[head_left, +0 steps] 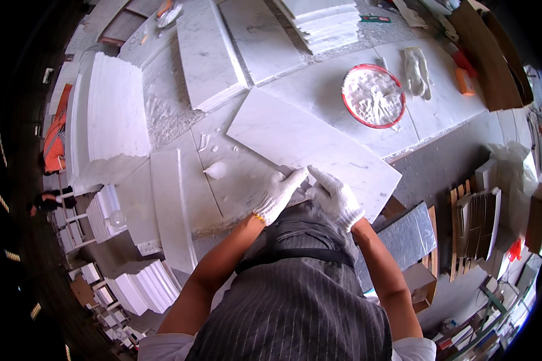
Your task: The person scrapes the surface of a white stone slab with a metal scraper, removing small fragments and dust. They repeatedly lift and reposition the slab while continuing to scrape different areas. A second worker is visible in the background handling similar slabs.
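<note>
Both of my hands wear white knit gloves and meet in front of my apron, at the near edge of a large pale marble slab (pixel 319 141). My left hand (pixel 277 197) has its thumb and fingers closed on a small grey piece (pixel 285 171), mostly hidden by the glove; its kind is unclear. Beside it, my right hand (pixel 338 200) has its fingers bent toward the left one, and what lies in them cannot be made out. The slab rests aslant on other marble pieces. To the left of my hands is a white rounded lump (pixel 215 170) with a pointed end.
A red-rimmed basin (pixel 344 101) of white paste stands beyond the slab, beside crumpled white gloves (pixel 417 72). Stacked marble tiles (pixel 117 108) rise at left, more (pixel 319 24) at the back. A cardboard box (pixel 491 54) is far right. A grey slab (pixel 403 237) leans near my right arm.
</note>
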The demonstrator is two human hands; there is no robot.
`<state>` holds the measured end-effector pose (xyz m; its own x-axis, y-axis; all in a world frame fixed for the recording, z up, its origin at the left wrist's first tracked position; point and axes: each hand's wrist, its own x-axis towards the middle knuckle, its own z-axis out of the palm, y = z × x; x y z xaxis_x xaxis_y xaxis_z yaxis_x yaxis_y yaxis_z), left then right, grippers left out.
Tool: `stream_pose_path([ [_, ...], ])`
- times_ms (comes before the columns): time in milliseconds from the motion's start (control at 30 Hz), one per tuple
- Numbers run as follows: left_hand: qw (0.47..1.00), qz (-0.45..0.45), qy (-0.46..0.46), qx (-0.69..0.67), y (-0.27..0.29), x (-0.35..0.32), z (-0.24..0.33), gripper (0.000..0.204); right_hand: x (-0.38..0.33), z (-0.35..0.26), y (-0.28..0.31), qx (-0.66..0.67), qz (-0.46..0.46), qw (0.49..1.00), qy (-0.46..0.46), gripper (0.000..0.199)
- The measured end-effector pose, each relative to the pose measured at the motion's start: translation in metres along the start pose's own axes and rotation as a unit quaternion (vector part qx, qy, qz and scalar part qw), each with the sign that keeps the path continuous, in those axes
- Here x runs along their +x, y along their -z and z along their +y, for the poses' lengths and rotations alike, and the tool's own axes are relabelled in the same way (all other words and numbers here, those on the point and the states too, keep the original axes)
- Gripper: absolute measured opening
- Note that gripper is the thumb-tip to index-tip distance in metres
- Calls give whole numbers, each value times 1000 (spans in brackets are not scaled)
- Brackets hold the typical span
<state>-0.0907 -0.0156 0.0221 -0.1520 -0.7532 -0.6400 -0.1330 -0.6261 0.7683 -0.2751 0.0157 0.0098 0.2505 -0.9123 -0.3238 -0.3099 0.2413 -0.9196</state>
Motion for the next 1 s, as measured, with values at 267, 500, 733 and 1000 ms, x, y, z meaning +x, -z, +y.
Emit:
stream_pose_path([
  [267, 849, -216, -171, 450, -8, -8, -13, 15, -65, 23, 17, -143, 29, 989, -22, 26],
  [500, 718, 6, -328, 614, -4, 6, -25, 36, -143, 99, 73, -66, 335, 932, -122, 20],
  [733, 645, -16, -409, 645, -11, 38, -30, 71, -133, 143, 34, 261, 302, 898, -187, 28],
  [1000, 611, 31, -473, 633, -16, 57, -47, 69, -114, 142, 51, 221, 367, 886, -180, 27],
])
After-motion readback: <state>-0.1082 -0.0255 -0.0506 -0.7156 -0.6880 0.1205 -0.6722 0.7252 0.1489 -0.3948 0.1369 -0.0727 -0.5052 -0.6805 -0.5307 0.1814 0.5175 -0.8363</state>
